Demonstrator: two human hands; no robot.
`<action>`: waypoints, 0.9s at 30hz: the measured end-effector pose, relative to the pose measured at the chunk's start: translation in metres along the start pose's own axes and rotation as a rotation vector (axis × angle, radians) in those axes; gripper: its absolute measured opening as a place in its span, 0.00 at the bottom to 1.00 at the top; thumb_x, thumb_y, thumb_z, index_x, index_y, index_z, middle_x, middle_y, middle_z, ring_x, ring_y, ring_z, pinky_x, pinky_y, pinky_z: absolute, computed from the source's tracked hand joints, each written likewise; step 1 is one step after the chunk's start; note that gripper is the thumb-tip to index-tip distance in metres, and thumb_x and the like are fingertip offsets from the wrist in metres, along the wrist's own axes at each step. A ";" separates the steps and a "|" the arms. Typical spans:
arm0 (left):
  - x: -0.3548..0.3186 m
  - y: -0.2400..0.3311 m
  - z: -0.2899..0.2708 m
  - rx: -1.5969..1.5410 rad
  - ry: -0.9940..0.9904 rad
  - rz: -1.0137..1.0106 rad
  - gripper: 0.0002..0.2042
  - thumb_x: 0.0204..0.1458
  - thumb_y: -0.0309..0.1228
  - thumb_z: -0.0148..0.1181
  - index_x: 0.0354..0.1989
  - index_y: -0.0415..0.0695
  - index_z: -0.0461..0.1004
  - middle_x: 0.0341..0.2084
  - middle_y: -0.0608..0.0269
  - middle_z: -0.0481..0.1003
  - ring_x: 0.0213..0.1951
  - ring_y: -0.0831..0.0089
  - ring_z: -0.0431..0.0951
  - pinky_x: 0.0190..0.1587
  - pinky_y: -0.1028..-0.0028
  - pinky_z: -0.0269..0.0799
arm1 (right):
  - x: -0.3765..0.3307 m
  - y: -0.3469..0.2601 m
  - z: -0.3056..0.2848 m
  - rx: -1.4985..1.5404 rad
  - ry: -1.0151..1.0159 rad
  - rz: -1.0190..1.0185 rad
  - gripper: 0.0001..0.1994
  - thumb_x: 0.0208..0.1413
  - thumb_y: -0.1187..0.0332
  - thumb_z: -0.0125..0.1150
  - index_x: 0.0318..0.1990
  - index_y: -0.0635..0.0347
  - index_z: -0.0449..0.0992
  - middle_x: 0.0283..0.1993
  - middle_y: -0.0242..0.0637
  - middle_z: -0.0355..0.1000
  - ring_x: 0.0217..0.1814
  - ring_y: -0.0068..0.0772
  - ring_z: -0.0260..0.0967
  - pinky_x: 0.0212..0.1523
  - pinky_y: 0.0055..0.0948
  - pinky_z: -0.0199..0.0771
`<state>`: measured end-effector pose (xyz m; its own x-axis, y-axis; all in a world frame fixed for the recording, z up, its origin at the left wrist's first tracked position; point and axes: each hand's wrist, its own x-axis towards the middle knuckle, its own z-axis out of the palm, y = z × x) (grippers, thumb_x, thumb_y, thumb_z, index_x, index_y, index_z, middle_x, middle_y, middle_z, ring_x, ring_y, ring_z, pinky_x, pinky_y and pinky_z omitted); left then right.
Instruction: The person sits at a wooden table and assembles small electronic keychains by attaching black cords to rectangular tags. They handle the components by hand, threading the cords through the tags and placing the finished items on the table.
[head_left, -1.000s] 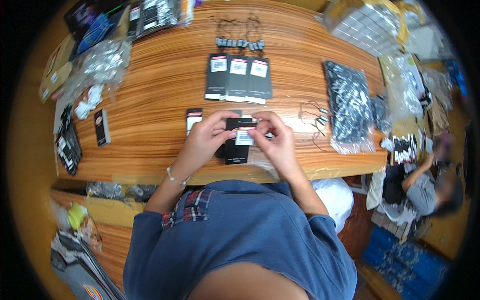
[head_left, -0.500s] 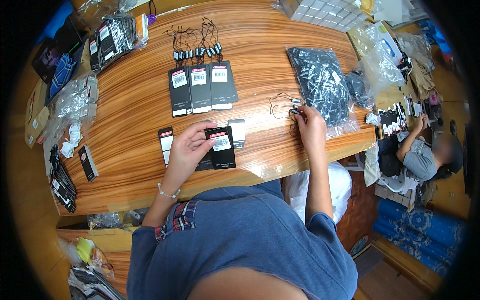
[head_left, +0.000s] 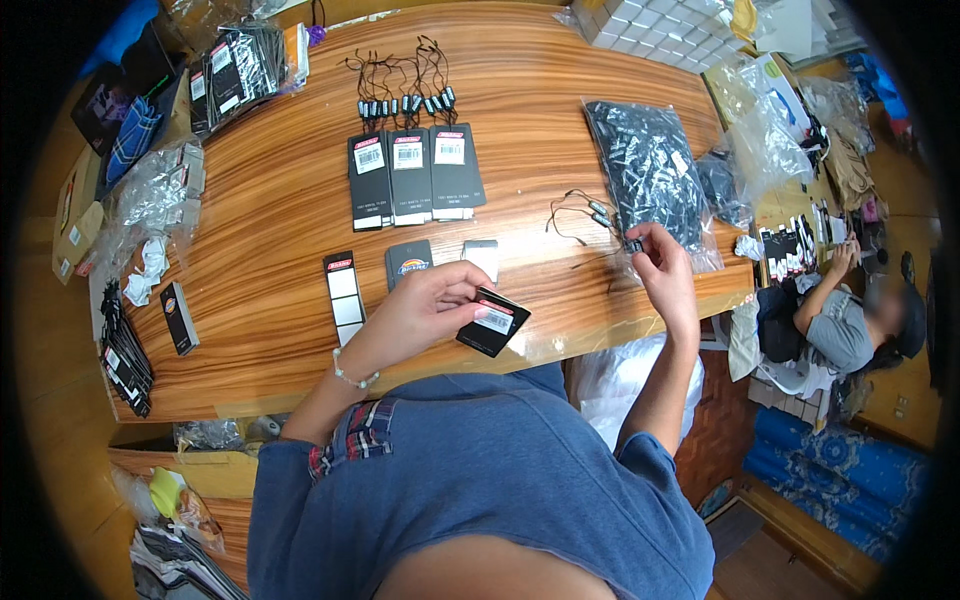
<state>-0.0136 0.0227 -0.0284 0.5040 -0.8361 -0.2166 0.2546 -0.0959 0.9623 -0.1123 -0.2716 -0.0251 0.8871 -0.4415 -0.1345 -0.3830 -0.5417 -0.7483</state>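
The left hand (head_left: 437, 302) grips a black card hang tag (head_left: 495, 328) above the desk's (head_left: 270, 240) near edge, tilted, apparently keeping its printed face readable. The right hand (head_left: 662, 264) pinches a small dark string seal (head_left: 633, 244) beside the glossy plastic bag (head_left: 652, 160). Farther left, flat rectangular tags (head_left: 410, 190) overlap; corded seals (head_left: 405, 105) beyond them are presumably aligned against tangling.

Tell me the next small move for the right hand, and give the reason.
Probably carry the small dark piece across in the right hand toward the black tag. The left hand holds that tag tilted near the table's front edge, while the right hand seems to pinch the piece off to the side, so the two remain apart.
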 end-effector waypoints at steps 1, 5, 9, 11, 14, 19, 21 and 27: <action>0.002 0.001 0.001 0.003 -0.044 0.007 0.08 0.50 0.19 0.54 0.39 0.37 0.68 0.33 0.63 0.74 0.37 0.80 0.74 0.40 0.82 0.69 | -0.003 -0.012 -0.006 -0.031 0.014 -0.004 0.13 0.40 0.81 0.49 0.37 0.64 0.71 0.22 0.23 0.58 0.23 0.13 0.52 0.23 0.16 0.52; 0.016 0.000 0.009 -0.040 -0.169 0.018 0.06 0.50 0.20 0.53 0.37 0.36 0.68 0.35 0.61 0.74 0.39 0.78 0.74 0.44 0.78 0.69 | -0.011 -0.037 -0.007 0.238 0.101 -0.097 0.12 0.43 0.82 0.49 0.38 0.65 0.71 0.24 0.24 0.60 0.24 0.14 0.54 0.25 0.15 0.55; 0.038 0.001 0.029 -0.082 -0.154 0.216 0.07 0.50 0.19 0.52 0.38 0.36 0.69 0.45 0.57 0.69 0.40 0.76 0.74 0.45 0.77 0.71 | -0.026 -0.049 0.025 0.782 0.006 -0.122 0.11 0.47 0.82 0.52 0.39 0.64 0.71 0.29 0.31 0.69 0.33 0.19 0.68 0.37 0.17 0.66; 0.042 -0.003 0.034 -0.088 -0.148 0.245 0.08 0.50 0.19 0.52 0.39 0.36 0.69 0.45 0.56 0.69 0.40 0.76 0.74 0.44 0.78 0.71 | -0.029 -0.050 0.049 0.912 -0.062 -0.105 0.10 0.48 0.82 0.54 0.39 0.64 0.69 0.31 0.36 0.72 0.35 0.21 0.70 0.39 0.19 0.67; 0.041 -0.002 0.031 -0.026 -0.115 0.198 0.09 0.50 0.19 0.52 0.41 0.35 0.69 0.39 0.57 0.72 0.38 0.78 0.74 0.42 0.79 0.72 | -0.028 -0.055 0.065 0.994 -0.039 -0.104 0.08 0.48 0.82 0.55 0.38 0.64 0.68 0.33 0.40 0.73 0.37 0.25 0.71 0.41 0.21 0.68; 0.030 0.003 0.026 -0.009 -0.022 0.134 0.09 0.50 0.19 0.53 0.40 0.33 0.70 0.29 0.60 0.75 0.35 0.79 0.75 0.41 0.79 0.72 | -0.022 -0.061 0.073 1.123 -0.019 -0.116 0.06 0.50 0.80 0.53 0.36 0.64 0.69 0.34 0.43 0.73 0.37 0.27 0.70 0.42 0.23 0.68; 0.027 -0.001 0.023 0.012 -0.049 0.113 0.08 0.49 0.20 0.54 0.39 0.34 0.71 0.30 0.60 0.75 0.36 0.78 0.75 0.41 0.79 0.72 | -0.015 -0.060 0.074 1.253 -0.006 -0.106 0.04 0.52 0.78 0.52 0.36 0.64 0.69 0.35 0.44 0.73 0.36 0.27 0.69 0.42 0.25 0.68; 0.021 -0.009 0.021 0.027 -0.066 0.085 0.08 0.49 0.20 0.55 0.38 0.33 0.71 0.31 0.60 0.76 0.36 0.77 0.76 0.41 0.80 0.72 | 0.015 -0.056 0.065 1.455 0.042 -0.105 0.05 0.53 0.76 0.53 0.38 0.61 0.68 0.35 0.43 0.72 0.36 0.28 0.70 0.41 0.28 0.70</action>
<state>-0.0224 -0.0049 -0.0385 0.4673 -0.8754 -0.1234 0.1899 -0.0369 0.9811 -0.0610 -0.2013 -0.0268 0.8762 -0.4803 -0.0394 0.2977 0.6039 -0.7394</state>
